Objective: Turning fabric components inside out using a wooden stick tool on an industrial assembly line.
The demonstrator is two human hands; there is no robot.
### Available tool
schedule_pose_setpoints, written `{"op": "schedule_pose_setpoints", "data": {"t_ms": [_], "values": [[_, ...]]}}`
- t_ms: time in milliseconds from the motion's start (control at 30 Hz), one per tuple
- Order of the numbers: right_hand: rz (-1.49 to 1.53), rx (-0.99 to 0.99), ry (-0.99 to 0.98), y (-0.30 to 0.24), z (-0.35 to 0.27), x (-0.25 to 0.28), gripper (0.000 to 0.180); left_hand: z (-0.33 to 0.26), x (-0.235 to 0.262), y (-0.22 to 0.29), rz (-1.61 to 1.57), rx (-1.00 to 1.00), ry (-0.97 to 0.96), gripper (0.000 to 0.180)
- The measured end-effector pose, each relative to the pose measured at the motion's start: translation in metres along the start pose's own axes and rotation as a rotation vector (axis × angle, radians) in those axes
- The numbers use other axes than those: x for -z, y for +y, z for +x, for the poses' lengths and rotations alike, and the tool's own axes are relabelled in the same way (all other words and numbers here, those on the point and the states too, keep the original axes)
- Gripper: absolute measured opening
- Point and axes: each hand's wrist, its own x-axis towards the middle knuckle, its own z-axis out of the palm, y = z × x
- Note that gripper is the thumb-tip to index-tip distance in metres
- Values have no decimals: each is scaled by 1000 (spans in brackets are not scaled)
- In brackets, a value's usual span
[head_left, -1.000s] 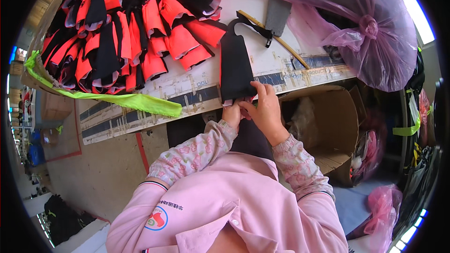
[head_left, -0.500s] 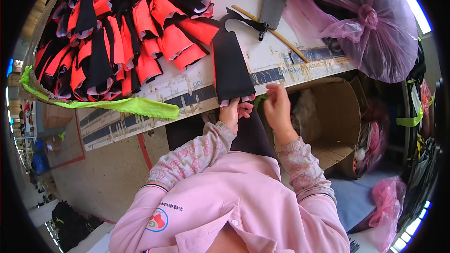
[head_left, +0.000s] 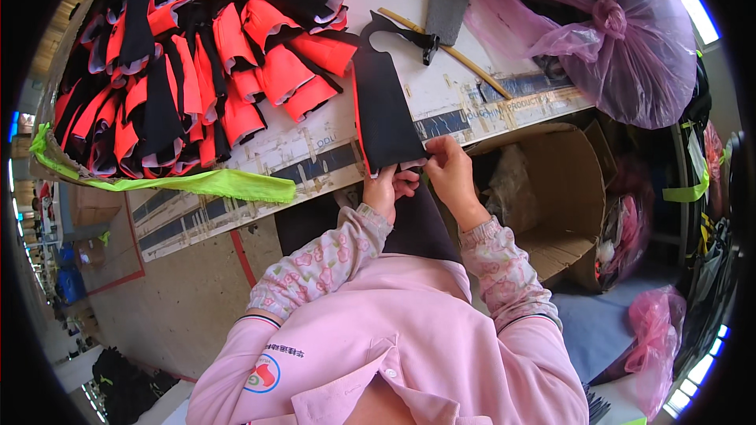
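Note:
A flat black fabric piece (head_left: 386, 106) with an orange-red edge lies over the table's front edge, its curved strap end pointing away from me. My left hand (head_left: 386, 191) grips its near hem from below, with the fingers curled and the thumb at the cloth. At the hem's right corner my right hand (head_left: 450, 175) is closed in a pinch, the fingertips against the fabric. Whether anything small is between those fingertips I cannot make out. To the left is a big heap of similar orange-and-black fabric pieces (head_left: 228, 39).
A bright green cloth strip (head_left: 236, 185) edges the heap's container. Beyond the black piece lie a yellow stick (head_left: 480, 75) and a dark grey block (head_left: 448, 12). A knotted pink plastic bag (head_left: 630, 55) bulges at the far right, above an open cardboard box (head_left: 563, 189).
My right hand has moved left and come to the hem's corner, its fingers now pinched. A bit of green near it is no longer visible. The left hand keeps its grip.

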Motion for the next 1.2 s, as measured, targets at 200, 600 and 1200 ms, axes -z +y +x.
{"op": "schedule_pose_setpoints", "data": {"t_ms": [200,600,1200], "values": [[-173,204,-1,-37,-1,12,38,4,6,-3,-63,37,-45,22],[-427,725,-411,-46,19,-10,28,5,8,-5,-141,-14,97,14],[-527,613,-751,-59,25,5,22,-16,47,35,76,405,-201,43]]}}
